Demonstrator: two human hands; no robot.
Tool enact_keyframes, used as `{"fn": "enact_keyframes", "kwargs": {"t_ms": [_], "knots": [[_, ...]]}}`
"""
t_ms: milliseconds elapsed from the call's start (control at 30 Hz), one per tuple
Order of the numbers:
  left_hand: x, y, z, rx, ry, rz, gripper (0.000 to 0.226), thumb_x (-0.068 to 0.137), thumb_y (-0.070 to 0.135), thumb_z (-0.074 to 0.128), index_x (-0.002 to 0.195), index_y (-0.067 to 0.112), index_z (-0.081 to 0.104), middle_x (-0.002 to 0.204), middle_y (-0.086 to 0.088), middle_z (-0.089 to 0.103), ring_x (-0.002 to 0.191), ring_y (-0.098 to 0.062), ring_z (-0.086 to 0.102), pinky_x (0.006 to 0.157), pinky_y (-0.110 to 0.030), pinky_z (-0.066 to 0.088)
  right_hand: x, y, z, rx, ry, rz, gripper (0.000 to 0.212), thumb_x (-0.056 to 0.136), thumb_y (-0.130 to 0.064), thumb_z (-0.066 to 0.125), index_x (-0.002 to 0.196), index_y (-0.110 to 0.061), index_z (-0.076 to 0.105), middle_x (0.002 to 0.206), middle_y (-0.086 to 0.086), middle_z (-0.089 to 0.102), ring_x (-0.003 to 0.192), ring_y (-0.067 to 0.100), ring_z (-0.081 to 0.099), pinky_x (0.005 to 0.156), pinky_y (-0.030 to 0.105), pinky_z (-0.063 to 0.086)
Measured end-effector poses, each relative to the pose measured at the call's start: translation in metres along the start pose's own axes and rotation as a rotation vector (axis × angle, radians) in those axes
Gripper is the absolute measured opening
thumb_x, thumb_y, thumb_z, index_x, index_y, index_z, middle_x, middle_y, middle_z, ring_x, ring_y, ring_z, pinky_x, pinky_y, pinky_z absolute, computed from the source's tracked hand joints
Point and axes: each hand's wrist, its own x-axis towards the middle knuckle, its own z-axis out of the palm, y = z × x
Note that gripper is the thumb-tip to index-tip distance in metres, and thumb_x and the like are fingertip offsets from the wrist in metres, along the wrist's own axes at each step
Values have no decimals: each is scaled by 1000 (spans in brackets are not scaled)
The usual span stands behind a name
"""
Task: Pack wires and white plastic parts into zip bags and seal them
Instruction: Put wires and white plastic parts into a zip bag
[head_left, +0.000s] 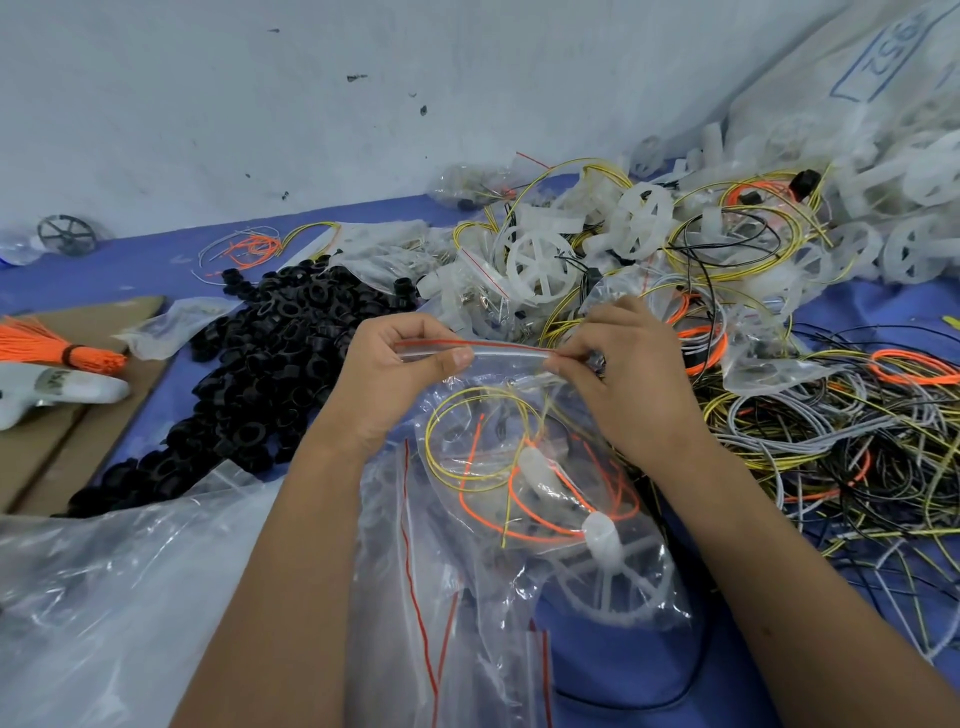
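A clear zip bag hangs between my hands over the blue table. Inside it lie yellow and orange wires and a white plastic wheel with a hub. My left hand pinches the left end of the bag's red-lined zip strip. My right hand pinches the strip's right end between thumb and fingertips. Both forearms reach in from the bottom of the view.
Empty zip bags lie under my arms. A heap of black rings sits to the left, and white wheels with filled bags lie behind. Tangled wires cover the right. Cardboard, an orange wire bundle and a large plastic sack lie left.
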Motion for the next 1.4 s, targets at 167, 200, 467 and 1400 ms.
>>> {"fn": "enact_keyframes", "kwargs": {"t_ms": [167,200,467,1400], "knots": [[-1,1,0,-21,29,-17,5,76,18,82,75,21,78,76,-4,74,73,-15,66,72,-25,54,-1,3,1,-4,18,2,9,84,-15,81,80,-8,78,79,3,66,88,26,52,77,34,43],[-1,1,-2,-34,42,-20,5,76,19,82,75,21,78,76,-3,74,73,-15,65,72,-26,54,-1,5,-1,-11,33,-3,8,85,-16,81,81,-8,78,80,3,66,87,26,52,77,34,43],[-2,1,-5,-65,77,-17,7,73,25,84,78,23,79,77,0,75,75,-13,68,73,-24,55,-2,6,-1,22,105,0,10,84,-15,81,79,-7,78,76,4,66,83,28,53,74,38,45],[-10,0,2,-159,-386,-430,18,83,21,80,97,10,81,98,-8,78,83,-17,75,67,-32,62,-2,-1,-3,322,340,208,8,95,-19,65,88,-17,64,77,-7,64,70,10,57,67,29,47]]}}
